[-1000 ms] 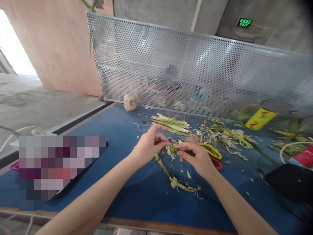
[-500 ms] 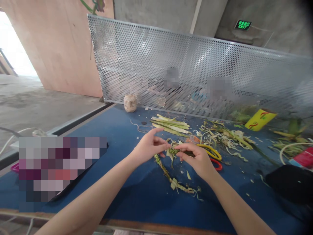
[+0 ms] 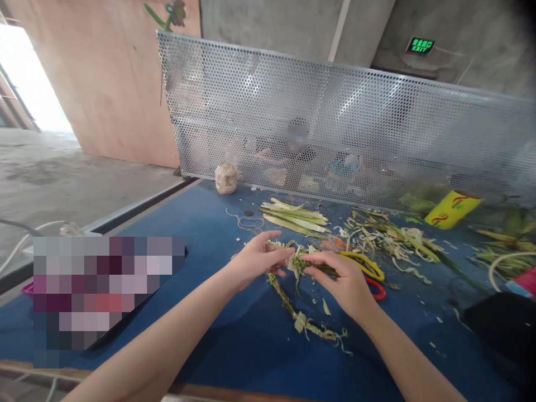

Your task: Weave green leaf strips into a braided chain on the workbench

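A green plaited strand of leaf strips (image 3: 288,307) lies in a curve on the blue table, its lower end frayed into thin curls. Its upper part runs between my two hands. My left hand (image 3: 257,262) is closed on this braid, thumb and fingers bent around it, the forefinger held out. From the other side, my right hand (image 3: 341,276) pinches the braid between thumb and fingertips. Loose pale ends hang down between the hands. Just behind my right hand show a yellow handle loop (image 3: 372,267) and a red handle loop (image 3: 379,289), partly hidden.
Flat pale-green leaf strips (image 3: 295,216) lie beyond my hands, with curled scraps (image 3: 385,237) to their right. A yellow roll (image 3: 453,210), a wrapped bundle (image 3: 226,178) and a black object (image 3: 502,324) rest on the table (image 3: 218,346). Behind the perforated metal screen (image 3: 268,100) a person sits.
The whole view has shifted slightly down and to the right. My fingers have moved only a little on the braid, and both hands keep hold of it.
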### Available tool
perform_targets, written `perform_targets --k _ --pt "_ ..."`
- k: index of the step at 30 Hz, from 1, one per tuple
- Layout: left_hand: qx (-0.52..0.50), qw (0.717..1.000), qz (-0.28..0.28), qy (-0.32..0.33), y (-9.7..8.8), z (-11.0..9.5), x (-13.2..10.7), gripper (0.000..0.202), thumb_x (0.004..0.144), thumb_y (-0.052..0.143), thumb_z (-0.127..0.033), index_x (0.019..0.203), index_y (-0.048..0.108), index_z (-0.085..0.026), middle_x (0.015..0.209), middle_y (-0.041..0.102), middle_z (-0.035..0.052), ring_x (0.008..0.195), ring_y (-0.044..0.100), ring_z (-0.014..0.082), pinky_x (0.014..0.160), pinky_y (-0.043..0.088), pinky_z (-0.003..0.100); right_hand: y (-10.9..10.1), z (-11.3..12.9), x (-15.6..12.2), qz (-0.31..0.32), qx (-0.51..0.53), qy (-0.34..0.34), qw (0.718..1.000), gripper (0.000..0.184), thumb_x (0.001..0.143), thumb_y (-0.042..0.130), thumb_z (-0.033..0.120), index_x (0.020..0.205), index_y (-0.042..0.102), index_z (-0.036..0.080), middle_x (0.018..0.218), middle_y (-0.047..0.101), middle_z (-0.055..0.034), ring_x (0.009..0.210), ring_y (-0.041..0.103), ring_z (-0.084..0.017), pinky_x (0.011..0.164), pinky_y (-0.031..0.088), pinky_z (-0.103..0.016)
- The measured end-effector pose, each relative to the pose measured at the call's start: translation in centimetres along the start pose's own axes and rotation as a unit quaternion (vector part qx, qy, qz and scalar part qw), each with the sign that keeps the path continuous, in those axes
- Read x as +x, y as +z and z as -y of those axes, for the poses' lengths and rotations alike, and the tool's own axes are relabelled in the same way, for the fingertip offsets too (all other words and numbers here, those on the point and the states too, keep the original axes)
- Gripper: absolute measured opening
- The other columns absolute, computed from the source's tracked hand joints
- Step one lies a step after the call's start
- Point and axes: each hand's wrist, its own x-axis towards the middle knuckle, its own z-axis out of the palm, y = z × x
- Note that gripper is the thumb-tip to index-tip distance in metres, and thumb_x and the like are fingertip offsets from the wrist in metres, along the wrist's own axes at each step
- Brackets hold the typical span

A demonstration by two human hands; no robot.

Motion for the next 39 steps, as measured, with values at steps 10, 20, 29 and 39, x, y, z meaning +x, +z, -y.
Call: perform_targets --k 10,20,29,39 --pt "0.125 0.988 0.045 0.081 0.1 0.3 -0.1 0.070 0.068 0.061 -0.015 0.129 0.026 -0.012 0.067 0.062 0.0008 0.065 0.062 0.0168 0.058 0.048 0.029 -0.1 0.3 0.1 -0.038 -0.020 -0.004 0.999 0.015 0.079 0.058 0.027 0.091 0.066 0.026 0.082 0.068 -0.0004 0.073 0.062 -0.015 0.068 0.049 -0.025" --pt "0.282 0.938 -0.037 0.201 0.6 0.5 -0.7 0.057 0.070 0.056 -0.019 0.123 0.035 -0.019 0.074 0.057 -0.0020 0.063 0.056 0.0109 0.062 0.046 0.025 0.0 0.6 0.2 -0.044 0.047 0.061 0.996 0.015 0.077 0.057 0.029 0.088 0.066 0.022 0.081 0.068 -0.0026 0.064 0.062 -0.016 0.065 0.052 -0.028" --pt "0.215 0.955 0.011 0.203 1.1 0.7 -1.2 0.070 0.067 0.062 -0.019 0.128 0.026 -0.022 0.085 0.054 0.0005 0.070 0.054 0.0118 0.059 0.044 0.023 0.2 0.4 0.1 -0.041 0.153 0.101 0.982 0.015 0.076 0.058 0.028 0.087 0.065 0.021 0.075 0.066 -0.0024 0.058 0.061 -0.014 0.058 0.053 -0.026" --pt "-0.073 0.996 0.013 0.045 1.0 -0.7 -0.9 0.061 0.076 0.059 -0.014 0.129 0.030 -0.010 0.068 0.061 0.0014 0.065 0.063 0.0153 0.058 0.051 0.027 0.1 0.0 0.2 -0.034 0.172 0.104 0.979 0.016 0.076 0.059 0.029 0.088 0.064 0.021 0.071 0.064 -0.0023 0.059 0.060 -0.014 0.058 0.053 -0.026"
